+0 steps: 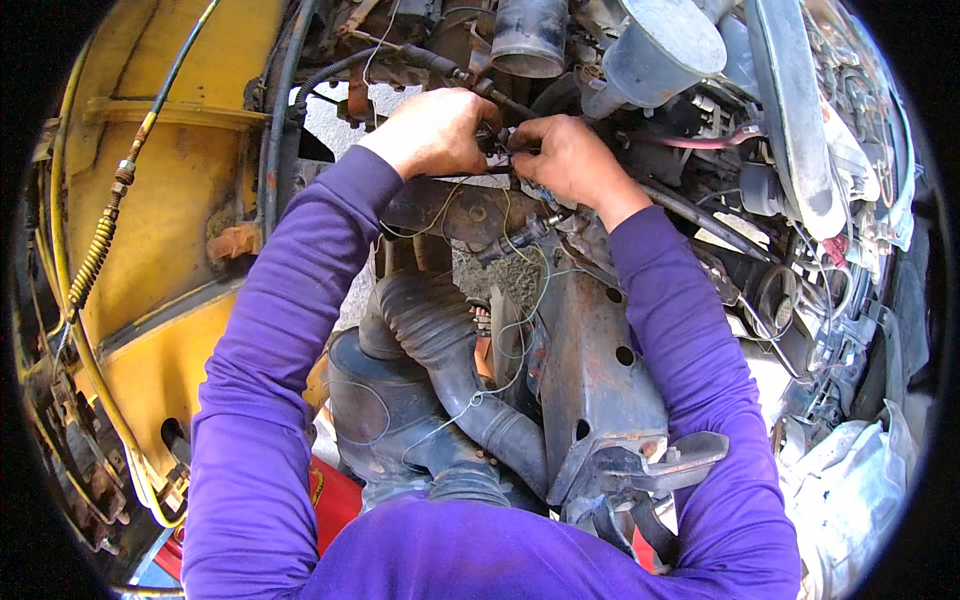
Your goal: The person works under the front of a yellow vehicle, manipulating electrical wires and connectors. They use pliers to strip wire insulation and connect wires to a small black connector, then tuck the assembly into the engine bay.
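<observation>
The left arm [270, 330] and right arm [690, 340], both purple-sleeved, reach forward and converge. The bare left hand [440, 130] shows its back, fingers curled inward, fingertips mostly hidden; just beside it, the bare right hand [572, 162] bends its fingers inward.

- Left hand [440, 130] and right hand [572, 162] meet near each other, fingers bent; what they grip is hidden.
- Thin wire [475, 399] crosses the ribbed black hose [430, 312] below them.
- Holed metal beam [592, 370] stands right of the hose.
- Yellow panel [200, 190] at left, behind a spring [92, 262].
- Grey funnel-shaped part [665, 55] beyond the right hand.
</observation>
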Available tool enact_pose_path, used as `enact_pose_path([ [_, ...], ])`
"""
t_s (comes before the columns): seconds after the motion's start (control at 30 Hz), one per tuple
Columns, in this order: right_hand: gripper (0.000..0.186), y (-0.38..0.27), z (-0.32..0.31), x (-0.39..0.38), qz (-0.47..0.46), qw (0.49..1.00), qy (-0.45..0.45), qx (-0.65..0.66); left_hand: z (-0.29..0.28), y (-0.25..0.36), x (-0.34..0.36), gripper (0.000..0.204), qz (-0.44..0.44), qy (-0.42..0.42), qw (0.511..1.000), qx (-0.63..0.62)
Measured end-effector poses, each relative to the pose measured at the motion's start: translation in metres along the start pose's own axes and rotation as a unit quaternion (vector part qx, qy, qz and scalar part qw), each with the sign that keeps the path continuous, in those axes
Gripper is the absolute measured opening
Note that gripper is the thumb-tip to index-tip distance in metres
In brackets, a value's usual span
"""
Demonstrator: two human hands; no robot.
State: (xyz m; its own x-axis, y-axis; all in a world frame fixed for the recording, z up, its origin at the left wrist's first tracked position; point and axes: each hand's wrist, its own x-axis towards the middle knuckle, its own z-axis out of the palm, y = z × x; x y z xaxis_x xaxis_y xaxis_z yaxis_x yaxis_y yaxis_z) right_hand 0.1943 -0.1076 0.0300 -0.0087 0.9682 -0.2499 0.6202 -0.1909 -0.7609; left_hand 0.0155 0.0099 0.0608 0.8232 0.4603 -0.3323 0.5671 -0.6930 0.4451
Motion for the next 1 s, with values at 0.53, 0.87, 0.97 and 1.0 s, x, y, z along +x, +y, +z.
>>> enact_pose_path([
  [0.53,0.033,0.004,-0.005,0.011,0.124,0.992,0.028,-0.009,0.008,-0.014,0.002,0.053,0.003,-0.017,0.997,-0.072],
  [0.87,0.039,0.031,0.002,0.022,0.126,0.991,0.025,-0.043,0.033,0.012,-0.009,0.023,-0.075,0.156,0.979,0.106],
  [0.97,0.038,0.028,0.005,0.02,0.12,0.991,0.06,-0.026,0.036,0.013,0.0,0.023,-0.131,0.135,0.98,0.058],
  [1.0,0.039,0.025,0.008,0.018,0.125,0.988,0.084,-0.012,0.039,0.011,0.005,0.023,-0.14,0.137,0.98,0.022],
])
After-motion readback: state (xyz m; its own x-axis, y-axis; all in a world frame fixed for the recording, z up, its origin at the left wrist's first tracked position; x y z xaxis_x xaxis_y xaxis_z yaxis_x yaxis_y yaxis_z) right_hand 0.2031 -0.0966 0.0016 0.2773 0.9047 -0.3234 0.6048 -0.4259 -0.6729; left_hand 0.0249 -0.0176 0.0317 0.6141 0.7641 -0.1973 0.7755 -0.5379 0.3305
